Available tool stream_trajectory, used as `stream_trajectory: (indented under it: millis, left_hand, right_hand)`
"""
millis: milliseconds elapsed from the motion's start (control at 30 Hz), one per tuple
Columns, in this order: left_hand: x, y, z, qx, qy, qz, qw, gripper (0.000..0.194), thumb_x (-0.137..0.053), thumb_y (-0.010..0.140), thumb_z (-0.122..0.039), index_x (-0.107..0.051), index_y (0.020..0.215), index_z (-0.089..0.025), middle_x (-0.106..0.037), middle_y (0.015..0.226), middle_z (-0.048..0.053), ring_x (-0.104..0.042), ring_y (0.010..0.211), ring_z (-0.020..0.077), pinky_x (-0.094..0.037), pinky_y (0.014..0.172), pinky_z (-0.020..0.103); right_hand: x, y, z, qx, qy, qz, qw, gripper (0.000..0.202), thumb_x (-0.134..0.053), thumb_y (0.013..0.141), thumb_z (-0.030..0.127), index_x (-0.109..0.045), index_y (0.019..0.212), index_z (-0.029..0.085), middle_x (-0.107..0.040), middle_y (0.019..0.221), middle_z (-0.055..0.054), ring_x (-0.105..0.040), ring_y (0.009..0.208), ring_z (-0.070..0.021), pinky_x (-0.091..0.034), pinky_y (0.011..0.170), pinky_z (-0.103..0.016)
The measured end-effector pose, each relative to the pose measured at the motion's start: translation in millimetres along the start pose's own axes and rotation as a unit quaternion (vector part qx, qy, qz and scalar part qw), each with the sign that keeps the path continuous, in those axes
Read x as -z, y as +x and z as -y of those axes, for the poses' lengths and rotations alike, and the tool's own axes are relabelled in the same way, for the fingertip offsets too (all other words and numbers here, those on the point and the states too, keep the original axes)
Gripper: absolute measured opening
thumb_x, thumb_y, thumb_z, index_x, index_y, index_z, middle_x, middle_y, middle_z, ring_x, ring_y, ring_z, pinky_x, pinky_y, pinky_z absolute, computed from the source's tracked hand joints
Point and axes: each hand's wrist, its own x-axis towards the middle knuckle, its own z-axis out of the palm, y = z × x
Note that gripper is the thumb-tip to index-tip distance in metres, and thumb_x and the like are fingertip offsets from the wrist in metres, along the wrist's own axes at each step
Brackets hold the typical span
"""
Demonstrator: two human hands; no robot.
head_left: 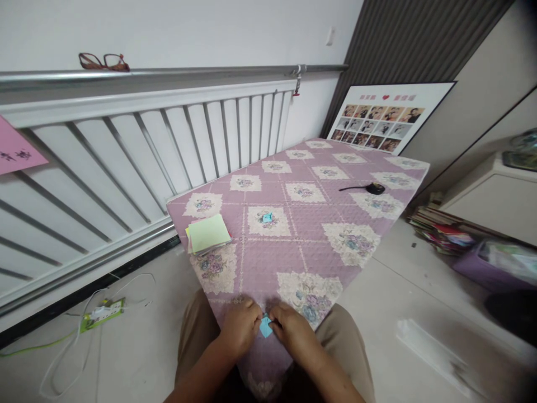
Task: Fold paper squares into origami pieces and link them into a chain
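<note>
Pinching folded blue paper; left hand opposite right hand.

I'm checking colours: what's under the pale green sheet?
Under the pale green sheet, yellow paper and pink paper peek out at the left; whatever it covers can't be seen.

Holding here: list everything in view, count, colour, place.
Table: one, mauve floral cover, centre
Folded paper: one, blue, table's near end
Small paper: one, blue, table's middle
Paper stack: one, greenish top, table's left
Thin-tailed object: one, black, table's right
Photo board: one, white, table's far end
Radiator: one, white, left
Pipe: one, grey, above radiator
Glasses: one pair, brown, on pipe
Sheet: one, pink, far left
Power strip: one, green, floor left
Book pile: one, mixed, floor right
Bin: one, purple, floor right
Cabinet: one, white, right
Legs: two, brown trousers, flanking table
Left hand: one, holding folded paper
Right hand: one, holding folded paper
</note>
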Motion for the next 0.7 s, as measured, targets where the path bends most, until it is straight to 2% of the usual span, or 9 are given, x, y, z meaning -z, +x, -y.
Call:
stream_trajectory:
  millis: [267, 500, 700]
  left_hand:
    - [-3.1, -3, 1, -0.061, 0.082, 0.003, 0.995, 0.018, -0.044, 0.090, -0.020, -0.062, 0.089, -0.021, -0.060, 0.094, 0.003, -0.053, 0.086, 0.0170, -0.037, 0.071, 0.027]
    - [-21.4, -6, 9, -0.073, 0.131, -0.009, 0.989, 0.022, -0.042, 0.093, -0.021, -0.063, 0.088, -0.020, -0.061, 0.094, 0.004, -0.052, 0.086, 0.0193, -0.037, 0.070, 0.029]
    - [-21.7, -12, 11, -0.112, 0.163, -0.011, 0.980, 0.020, -0.045, 0.094, -0.023, -0.063, 0.087, -0.020, -0.061, 0.092, 0.004, -0.052, 0.086, 0.0198, -0.037, 0.071, 0.030]
  right_hand:
    - [-13, -7, -5, 0.070, -0.124, -0.042, 0.989, 0.016, -0.047, 0.083, 0.011, -0.057, 0.073, 0.020, -0.058, 0.075, -0.002, -0.057, 0.074, -0.0175, -0.043, 0.066, -0.027]
    - [-16, -17, -6, 0.110, -0.170, -0.061, 0.977, 0.021, -0.048, 0.084, 0.006, -0.057, 0.072, 0.021, -0.058, 0.075, -0.001, -0.054, 0.073, -0.0177, -0.042, 0.068, -0.028]
    - [-16, -23, -8, 0.141, -0.198, -0.063, 0.968, 0.018, -0.052, 0.086, 0.008, -0.061, 0.077, 0.021, -0.061, 0.078, -0.001, -0.055, 0.076, -0.0175, -0.043, 0.070, -0.028]
